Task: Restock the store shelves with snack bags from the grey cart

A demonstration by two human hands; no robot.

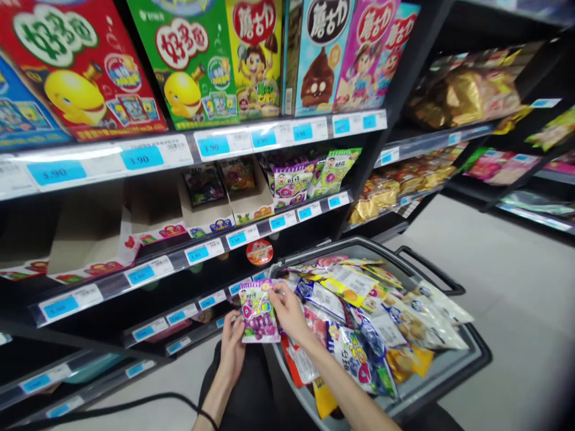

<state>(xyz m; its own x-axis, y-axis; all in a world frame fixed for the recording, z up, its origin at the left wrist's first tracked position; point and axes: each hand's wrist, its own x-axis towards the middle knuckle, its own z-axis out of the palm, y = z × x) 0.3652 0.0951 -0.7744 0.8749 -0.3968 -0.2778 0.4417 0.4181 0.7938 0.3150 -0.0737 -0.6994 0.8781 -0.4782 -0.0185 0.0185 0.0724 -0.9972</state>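
Observation:
A purple-and-white candy packet [259,312] with grapes printed on it is held upright between both hands, in front of the lower shelves. My left hand [232,340] grips its left edge, fingers curled. Across its upper right side, my right hand [287,305] pinches the packet between thumb and fingers. Just right of the packet stands a grey basket [449,365] heaped with several snack packets, among them a blue-and-white candy packet [353,356] and a yellow packet [350,284]. My right forearm passes over the basket's near left part.
Shelves with blue price tags [197,254] run along the left. Open cardboard display boxes [92,239] line the middle shelf, and similar purple packets [291,182] stand at its right end. Biscuit boxes [193,66] fill the shelf above. A black cable [148,397] crosses the lower left.

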